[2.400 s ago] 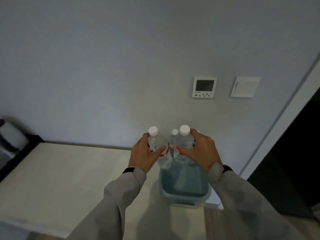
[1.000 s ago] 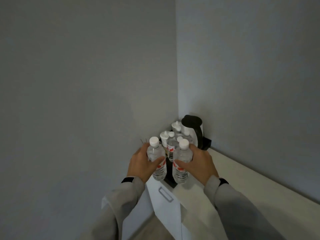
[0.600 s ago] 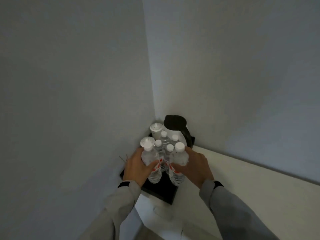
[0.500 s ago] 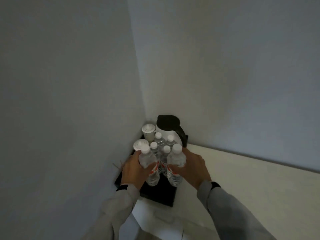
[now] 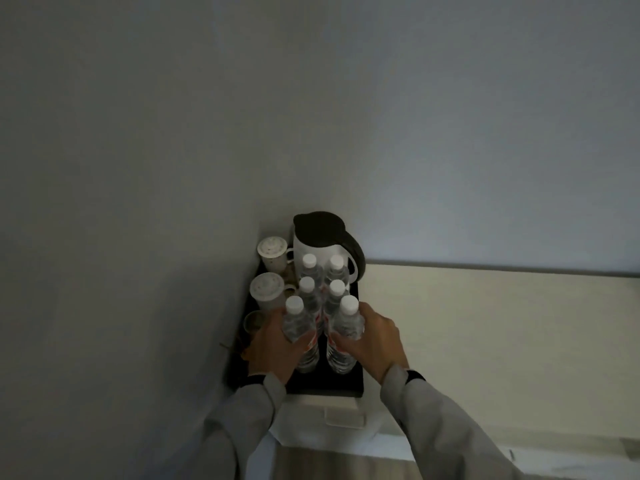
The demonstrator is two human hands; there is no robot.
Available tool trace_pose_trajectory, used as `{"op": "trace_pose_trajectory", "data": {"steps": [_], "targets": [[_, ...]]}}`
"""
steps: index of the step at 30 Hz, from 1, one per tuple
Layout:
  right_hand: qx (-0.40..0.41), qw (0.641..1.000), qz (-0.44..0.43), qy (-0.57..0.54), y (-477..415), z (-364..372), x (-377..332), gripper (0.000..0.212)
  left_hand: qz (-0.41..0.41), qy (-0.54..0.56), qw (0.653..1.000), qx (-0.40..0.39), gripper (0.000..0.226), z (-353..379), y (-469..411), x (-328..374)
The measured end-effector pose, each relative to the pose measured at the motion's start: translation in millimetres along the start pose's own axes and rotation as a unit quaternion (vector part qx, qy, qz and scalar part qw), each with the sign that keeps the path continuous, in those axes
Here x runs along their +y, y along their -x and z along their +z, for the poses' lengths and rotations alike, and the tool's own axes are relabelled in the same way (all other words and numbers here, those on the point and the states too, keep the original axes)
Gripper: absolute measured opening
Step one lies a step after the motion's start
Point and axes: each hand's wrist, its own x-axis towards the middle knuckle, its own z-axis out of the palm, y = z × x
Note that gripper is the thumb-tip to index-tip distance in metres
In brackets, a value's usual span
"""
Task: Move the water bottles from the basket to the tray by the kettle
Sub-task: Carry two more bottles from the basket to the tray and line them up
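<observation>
Plastic bottles gripped, left hand (image 5: 273, 344) and right hand (image 5: 372, 341) each closed round one; we risk toppling four standing bottles (image 5: 322, 282) at twelve o'clock.

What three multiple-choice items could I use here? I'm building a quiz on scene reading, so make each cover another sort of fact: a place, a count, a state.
1. Where does the kettle stand?
A. At the far end of the tray, in the wall corner
B. On the floor
C. At the near edge of the counter

2. How many white bottle caps show?
A. Two
B. Four
C. Six

3. What is the state of the two hands?
A. Both empty
B. Each closed on a bottle
C. One on the kettle handle

Answers:
1 A: the kettle sits behind the bottles on the black tray, against the corner.
2 C: six caps show, in three rows of two.
3 B: the left hand wraps the left bottle, and the right hand wraps the right bottle.
</observation>
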Motion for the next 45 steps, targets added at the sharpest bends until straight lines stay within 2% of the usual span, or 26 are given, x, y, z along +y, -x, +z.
{"op": "trace_pose_trajectory", "data": {"steps": [9,15,20,24,27,29,32,37,45], "targets": [[0.006,1.0,0.03,0.004,-10,27,13,0.05,0.027,-0.01,0.999,0.025,0.043,12,-15,-12],[0.012,0.999,0.031,0.003,-12,41,20,0.05,0.069,-0.004,0.997,0.03,0.042,20,-14,-17],[0.028,0.999,0.027,-0.017,-12,51,20,0.054,0.067,0.0,0.997,0.03,0.051,25,-14,-19],[0.03,0.999,0.025,-0.028,-11,55,22,0.056,0.095,0.006,0.995,0.031,0.043,25,-14,-13],[0.023,0.999,0.024,-0.032,-10,55,24,0.059,0.086,0.006,0.996,0.0,0.044,24,-16,-16],[0.019,0.999,0.025,-0.031,-9,53,25,0.061,0.068,0.015,0.997,-0.024,0.054,23,-18,-21],[0.01,1.0,0.02,-0.014,-7,50,24,0.062,0.063,-0.003,0.998,-0.028,0.059,17,-23,-26],[0.013,1.0,0.018,-0.017,-5,46,24,0.062,0.087,-0.035,0.995,-0.047,0.06,14,-33,-27],[0.037,0.999,0.027,-0.026,-3,43,21,0.054,0.123,-0.013,0.985,-0.117,0.061,4,-52,-33]]}}
